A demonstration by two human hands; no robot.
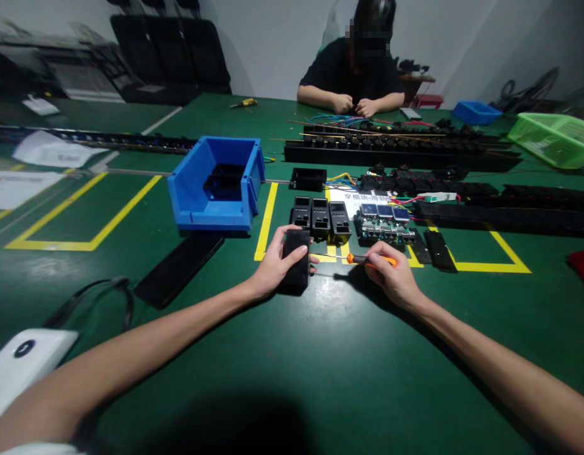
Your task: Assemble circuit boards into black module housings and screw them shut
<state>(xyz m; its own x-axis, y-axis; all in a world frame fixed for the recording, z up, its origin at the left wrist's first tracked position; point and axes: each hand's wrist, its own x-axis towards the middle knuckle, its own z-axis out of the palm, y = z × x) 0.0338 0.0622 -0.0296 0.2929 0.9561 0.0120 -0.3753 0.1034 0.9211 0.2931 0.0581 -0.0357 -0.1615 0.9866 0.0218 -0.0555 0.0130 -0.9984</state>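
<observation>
My left hand point(276, 262) is closed around a black plastic housing point(296, 253), its thumb across the upper face. An orange and black screwdriver point(357, 258) sits in the closed fingers of my right hand point(391, 275). Its thin shaft points left, with the tip at or close to the housing's right side; whether it touches I cannot tell. Just beyond the housing stand several black module cases point(320, 218) with cut-outs. To their right lie circuit boards point(385, 221) with small screens, and flat black covers point(440, 251) beside them.
A blue bin point(211, 215) with black parts inside stands left of my hands, a dark phone-like slab point(178, 270) before it. Black rails point(401, 151) with wires stretch across the far right. A co-worker point(351, 82) sits opposite. A green basket point(555, 139) stands far right; a white device point(29, 360) lies near left.
</observation>
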